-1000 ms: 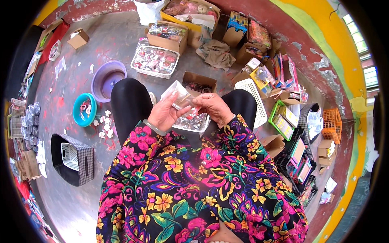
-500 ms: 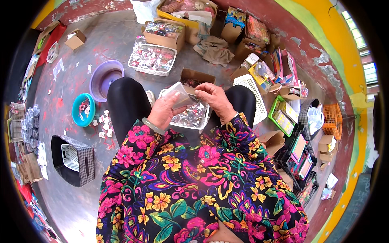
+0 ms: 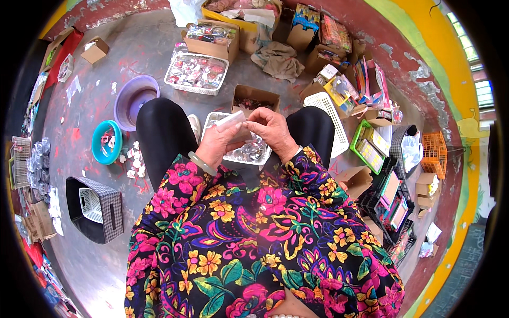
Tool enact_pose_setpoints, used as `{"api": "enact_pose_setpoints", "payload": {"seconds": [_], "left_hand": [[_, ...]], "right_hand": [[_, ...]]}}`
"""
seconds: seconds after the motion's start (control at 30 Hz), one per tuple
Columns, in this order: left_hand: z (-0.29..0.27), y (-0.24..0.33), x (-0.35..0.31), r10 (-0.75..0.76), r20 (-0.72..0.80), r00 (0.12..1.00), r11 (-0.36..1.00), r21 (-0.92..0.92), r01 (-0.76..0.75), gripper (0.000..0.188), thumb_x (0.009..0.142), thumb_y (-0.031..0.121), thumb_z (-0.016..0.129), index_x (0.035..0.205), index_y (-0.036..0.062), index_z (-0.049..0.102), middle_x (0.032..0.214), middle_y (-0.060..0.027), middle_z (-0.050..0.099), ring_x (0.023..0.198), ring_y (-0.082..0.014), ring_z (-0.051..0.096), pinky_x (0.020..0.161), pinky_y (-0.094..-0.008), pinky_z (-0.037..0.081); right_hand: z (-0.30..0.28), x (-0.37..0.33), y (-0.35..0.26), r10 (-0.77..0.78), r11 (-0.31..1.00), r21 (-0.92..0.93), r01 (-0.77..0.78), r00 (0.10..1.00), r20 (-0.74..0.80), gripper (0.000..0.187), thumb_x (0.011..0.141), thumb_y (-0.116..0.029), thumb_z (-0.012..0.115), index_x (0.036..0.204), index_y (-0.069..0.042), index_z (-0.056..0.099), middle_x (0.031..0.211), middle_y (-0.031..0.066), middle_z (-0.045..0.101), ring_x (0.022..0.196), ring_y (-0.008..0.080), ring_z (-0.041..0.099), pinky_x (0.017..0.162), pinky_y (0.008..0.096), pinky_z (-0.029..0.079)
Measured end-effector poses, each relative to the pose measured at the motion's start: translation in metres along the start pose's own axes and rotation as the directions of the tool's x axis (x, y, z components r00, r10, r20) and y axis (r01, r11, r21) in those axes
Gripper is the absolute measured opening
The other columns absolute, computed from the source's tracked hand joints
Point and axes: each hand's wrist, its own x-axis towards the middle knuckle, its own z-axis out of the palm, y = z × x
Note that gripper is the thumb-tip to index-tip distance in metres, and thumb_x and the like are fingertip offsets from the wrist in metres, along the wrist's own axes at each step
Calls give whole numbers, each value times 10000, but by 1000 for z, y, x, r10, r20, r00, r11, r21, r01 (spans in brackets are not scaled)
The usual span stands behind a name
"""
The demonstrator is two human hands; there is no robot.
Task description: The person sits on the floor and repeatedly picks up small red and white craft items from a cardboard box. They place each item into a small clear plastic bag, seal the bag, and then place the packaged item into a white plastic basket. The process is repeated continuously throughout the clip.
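A flat, clear plastic packet (image 3: pixel 231 122) with a whitish sheen is gripped in my left hand (image 3: pixel 213 148), thumb on top. From the other side my right hand (image 3: pixel 274 132) pinches at its near right edge, thumb and forefinger together. Whether it is one packet or a stack of them I cannot tell. Just below both hands, between my knees, stands a white basket (image 3: pixel 211 117) full of small clear-wrapped items, partly hidden by my hands. Beyond it sits an open cardboard box (image 3: pixel 257 93) with small dark reddish pieces inside.
Another white basket (image 3: pixel 195 89) of wrapped items stands farther off. To the left are a purple tub (image 3: pixel 123 100), a teal basin (image 3: pixel 96 143) and a patterned bin (image 3: pixel 113 212). At right stand an upright white basket (image 3: pixel 335 127), a green crate (image 3: pixel 361 127) and black crates (image 3: pixel 371 204).
The packet has tipped flatter and its top edge has come down. My right hand has moved slightly left and lower, its fingertips now closer to the packet.
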Motion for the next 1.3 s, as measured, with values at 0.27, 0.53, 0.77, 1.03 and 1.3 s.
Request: {"api": "enact_pose_setpoints", "payload": {"seconds": [0.27,0.53,0.77,1.03,1.3], "left_hand": [[2,-1,0,-12,-6,1000,1000,24,12,356,896,193,509,1207,21,486,1101,-63,563,1012,-175,565,841,-325,483],[-3,-14,5,-27,48,998,1000,14,27,307,847,83,556,1140,2,516,1038,-79,584,909,-189,610,813,-318,503],[5,1,0,1,-2,1000,995,-96,-1,295,845,72,539,1132,9,515,1057,-51,571,963,-185,583,812,-318,501],[-17,-22,15,-1,22,1000,992,125,-2,379,808,-6,559,1180,-14,485,1080,-98,569,914,-201,608,803,-315,512],[-8,-13,5,-45,121,992,998,-39,50,375,822,-25,521,1191,-31,453,1108,-109,543,972,-234,589,849,-339,498]], "right_hand": [[2,-3,-4,-108,992,-60,109,994,20,138,730,-134,679,763,-26,599,706,17,546,645,94,510,575,232,421],[4,-6,-9,-502,707,-504,496,854,137,110,672,-57,647,766,-52,589,768,72,570,713,245,563,618,301,462],[6,-5,-1,-606,646,-429,631,767,214,162,675,-58,607,827,-82,560,791,72,564,732,270,553,603,343,457],[9,-5,-1,-512,747,-379,547,836,197,110,700,-63,601,810,-67,604,749,92,573,709,290,547,628,367,448],[11,-9,13,-101,994,-24,102,993,60,64,748,-55,646,790,-11,626,692,-1,571,651,73,526,581,227,427]]}}
